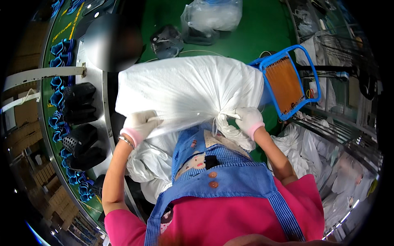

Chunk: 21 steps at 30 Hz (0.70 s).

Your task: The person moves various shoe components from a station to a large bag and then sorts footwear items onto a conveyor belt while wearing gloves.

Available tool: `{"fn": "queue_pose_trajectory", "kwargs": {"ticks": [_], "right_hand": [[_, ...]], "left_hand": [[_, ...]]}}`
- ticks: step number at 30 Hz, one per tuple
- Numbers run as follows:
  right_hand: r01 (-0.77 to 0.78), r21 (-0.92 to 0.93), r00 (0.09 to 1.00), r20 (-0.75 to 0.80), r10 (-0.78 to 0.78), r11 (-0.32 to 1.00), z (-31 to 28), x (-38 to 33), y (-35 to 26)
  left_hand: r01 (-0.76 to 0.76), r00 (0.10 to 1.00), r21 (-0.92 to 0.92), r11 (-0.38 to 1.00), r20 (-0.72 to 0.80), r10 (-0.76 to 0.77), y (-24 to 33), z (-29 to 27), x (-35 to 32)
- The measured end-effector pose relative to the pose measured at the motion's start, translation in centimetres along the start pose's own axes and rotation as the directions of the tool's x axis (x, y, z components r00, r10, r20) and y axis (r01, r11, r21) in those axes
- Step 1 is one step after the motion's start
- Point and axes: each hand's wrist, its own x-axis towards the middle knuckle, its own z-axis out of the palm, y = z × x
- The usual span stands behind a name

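Observation:
A large, full white woven sack (pixel 184 80) lies sideways in front of my body, its neck gathered and bunched at the lower right with a thin tie hanging from it. My left hand (pixel 141 123), in a white glove with a pink cuff, closes its fingers on the sack's near left edge. At the gathered neck, my right hand (pixel 249 119), gloved the same way, pinches the bunched fabric. The loose end of the neck hangs below it, over my blue checked apron (pixel 223 176).
A blue-framed chair (pixel 283 84) with a brown panel stands to the right. On the left, a bench carries black shoe-like pieces (pixel 80 137) beside a row of blue-black ones (pixel 61 86). Clear plastic bags (pixel 211 18) lie on the green floor ahead. Wire racks (pixel 340 123) line the right.

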Motion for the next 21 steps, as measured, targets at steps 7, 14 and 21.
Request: {"fn": "queue_pose_trajectory", "kwargs": {"ticks": [7,14,21], "right_hand": [[-0.050,-0.082,0.938,0.339,0.075,0.995,5.4,9.7,-0.2],[-0.021,-0.086,0.801,0.595,0.068,0.996,16.2,18.4,-6.6],[-0.063,-0.033,0.832,0.550,0.070,0.997,16.9,18.9,-4.4]], "left_hand": [[-0.215,0.969,0.259,0.942,-0.068,0.239,-9.4,3.0,11.3],[-0.037,0.992,0.393,0.919,-0.095,0.081,-22.9,9.6,20.2],[-0.003,0.957,0.375,0.927,-0.266,0.111,-23.0,12.4,22.9]]}}
